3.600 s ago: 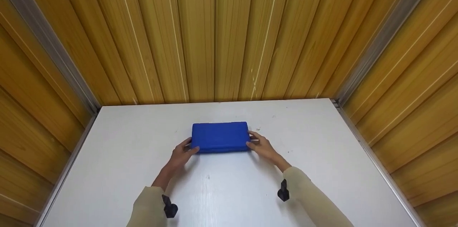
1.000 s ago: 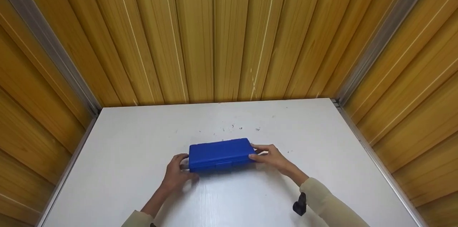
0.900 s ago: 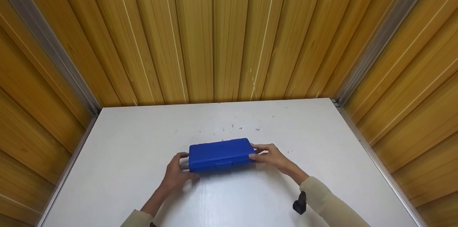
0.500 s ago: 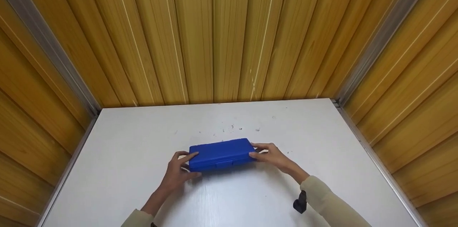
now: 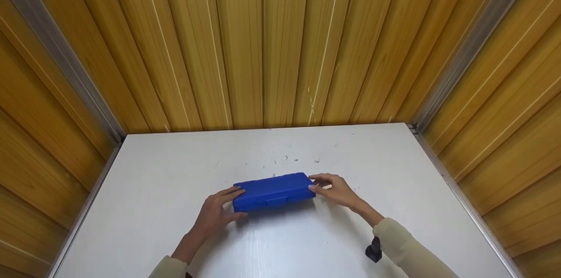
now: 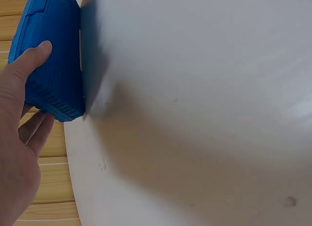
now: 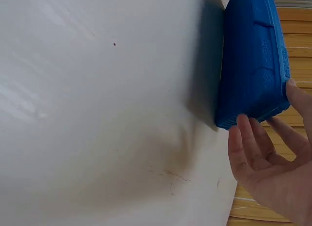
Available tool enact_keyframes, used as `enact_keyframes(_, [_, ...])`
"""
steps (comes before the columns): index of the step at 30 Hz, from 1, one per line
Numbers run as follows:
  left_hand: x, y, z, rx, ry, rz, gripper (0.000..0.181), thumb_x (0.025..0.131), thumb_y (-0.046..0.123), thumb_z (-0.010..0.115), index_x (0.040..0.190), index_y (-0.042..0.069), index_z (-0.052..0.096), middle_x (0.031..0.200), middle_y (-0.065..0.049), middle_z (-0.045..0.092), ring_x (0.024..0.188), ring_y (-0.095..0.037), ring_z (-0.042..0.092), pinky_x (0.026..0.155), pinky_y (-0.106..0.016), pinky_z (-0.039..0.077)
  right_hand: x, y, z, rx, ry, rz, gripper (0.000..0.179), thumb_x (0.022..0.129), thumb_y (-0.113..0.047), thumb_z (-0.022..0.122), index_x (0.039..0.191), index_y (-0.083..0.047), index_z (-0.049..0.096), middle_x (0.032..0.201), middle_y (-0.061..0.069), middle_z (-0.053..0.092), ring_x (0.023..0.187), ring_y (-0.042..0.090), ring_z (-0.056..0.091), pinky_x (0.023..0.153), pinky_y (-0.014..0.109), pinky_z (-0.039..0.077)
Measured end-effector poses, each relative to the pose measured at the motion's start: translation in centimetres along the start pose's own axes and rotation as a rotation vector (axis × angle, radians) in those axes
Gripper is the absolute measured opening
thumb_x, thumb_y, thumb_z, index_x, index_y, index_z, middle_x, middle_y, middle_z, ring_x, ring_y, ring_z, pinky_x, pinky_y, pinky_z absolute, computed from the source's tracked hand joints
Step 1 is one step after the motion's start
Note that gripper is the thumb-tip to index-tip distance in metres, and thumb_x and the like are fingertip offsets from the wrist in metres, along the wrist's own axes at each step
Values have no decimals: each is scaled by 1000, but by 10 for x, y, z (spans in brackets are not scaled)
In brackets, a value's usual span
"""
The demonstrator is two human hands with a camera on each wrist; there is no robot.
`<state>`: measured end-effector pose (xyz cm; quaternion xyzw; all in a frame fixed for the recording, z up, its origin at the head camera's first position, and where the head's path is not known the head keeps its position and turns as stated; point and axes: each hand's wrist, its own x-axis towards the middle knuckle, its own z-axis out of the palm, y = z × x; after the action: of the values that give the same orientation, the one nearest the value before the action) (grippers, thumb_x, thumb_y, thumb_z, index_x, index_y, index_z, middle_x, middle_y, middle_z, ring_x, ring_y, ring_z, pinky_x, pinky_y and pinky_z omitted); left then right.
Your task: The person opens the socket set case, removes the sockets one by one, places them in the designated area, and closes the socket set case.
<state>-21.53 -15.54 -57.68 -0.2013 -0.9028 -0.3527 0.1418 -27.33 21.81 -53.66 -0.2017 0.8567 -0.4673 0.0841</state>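
A closed blue plastic case (image 5: 272,189), with a latch tab at the middle of its front, sits at the white table's middle, its right end angled farther back. My left hand (image 5: 213,214) holds the left end: fingers reach over the lid's corner and the thumb lies along the front. In the left wrist view, that thumb presses the case's (image 6: 56,55) front face. The right hand (image 5: 336,191) grips the other end, thumb at the front corner. In the right wrist view, its fingers (image 7: 251,143) bend at the case's (image 7: 248,65) end. What is inside the case is hidden.
The white table (image 5: 144,181) has small dark marks (image 5: 296,160) behind the case. Yellow wood-look panels (image 5: 280,50) stand along the back and both sides, with grey metal posts (image 5: 74,63) in the corners. A black wrist mount (image 5: 374,250) sits at the right sleeve.
Since the earliest frame, the case has come nearer and turned, right end farther back. Over the last second, left fingers have moved onto the lid's corner; the case has barely moved.
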Motion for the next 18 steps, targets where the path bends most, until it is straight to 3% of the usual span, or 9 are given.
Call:
enact_keyframes(3, [4, -1, -4, -55, -7, -4, 57, 75, 22, 91, 127, 8, 72, 129, -18, 71, 119, -38, 69, 98, -52, 57, 1, -10, 2, -68, 122, -108, 37, 97, -23, 71, 127, -1, 69, 114, 18, 72, 103, 30, 69, 79, 24, 56])
enact_keyframes(7, [8, -2, -8, -115, -33, -27, 56, 78, 25, 90, 128, 8, 72, 128, -18, 72, 116, -36, 71, 92, -49, 60, 3, -26, 12, -35, 203, -175, 29, 96, -20, 73, 121, -6, 73, 103, 13, 71, 90, 19, 68, 72, 21, 56])
enact_keyframes(10, [10, -3, -10, -136, -32, -30, 57, 78, 27, 90, 129, 9, 72, 127, -15, 73, 114, -33, 72, 86, -45, 62, 3, -35, 22, 30, 141, -176, 31, 99, -20, 69, 124, -3, 71, 97, 13, 70, 79, 12, 65, 64, 20, 55])
enact_keyframes(14, [12, -4, -10, -129, -12, -9, 58, 79, 30, 89, 131, 10, 71, 125, -10, 75, 112, -29, 73, 82, -41, 63, 2, -41, 36, 103, 8, -131, 40, 102, -18, 64, 136, 3, 61, 96, 24, 72, 66, 12, 66, 52, 26, 57])
enact_keyframes(18, [12, -3, -9, -119, -8, -10, 56, 78, 32, 89, 128, 12, 73, 122, -9, 76, 109, -29, 74, 80, -42, 64, 0, -45, 49, 181, -16, -54, 47, 102, -17, 63, 145, 0, 52, 96, 28, 74, 64, 32, 72, 48, 31, 58])
